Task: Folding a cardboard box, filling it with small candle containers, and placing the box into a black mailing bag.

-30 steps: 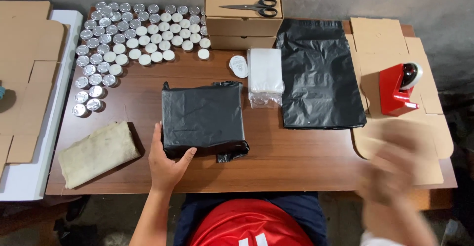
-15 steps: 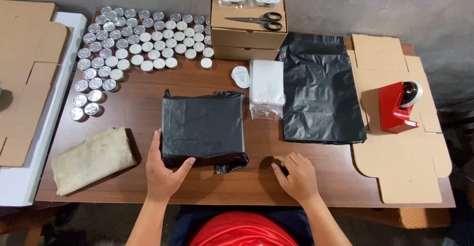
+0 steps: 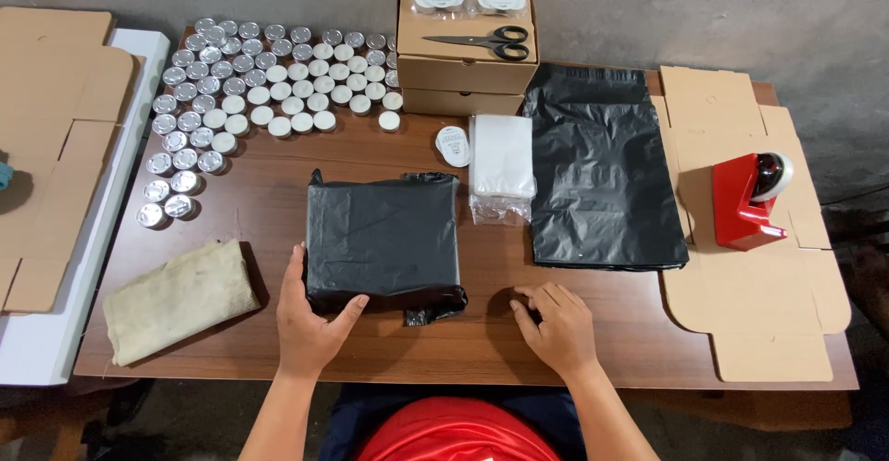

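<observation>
From the head camera we look down on a brown wooden tabletop (image 3: pixel 278 202). Our left hand (image 3: pixel 310 317) grasps the near left corner of a black plastic-wrapped parcel (image 3: pixel 384 234), thumb on top, fingers along its left side. The parcel lies flat near the middle of the tabletop, close to the near edge. Our right hand (image 3: pixel 556 327) rests released, palm down on the bare wood, just right of the parcel's loose tail and apart from it.

The parcel looks boxy and stiff under a soft, slick film; we judge it fairly light, best taken by two opposite sides, since the wrap may slide.

Toward the far left corner stand rows of small round tins (image 3: pixel 250 81). At the far edge sit stacked cardboard boxes (image 3: pixel 468 77) with scissors (image 3: pixel 482 43) on top. A folded cloth (image 3: pixel 181 299) lies at the near left corner.

What the parcel holds is hidden. The tins' contents are too small to tell.
</observation>
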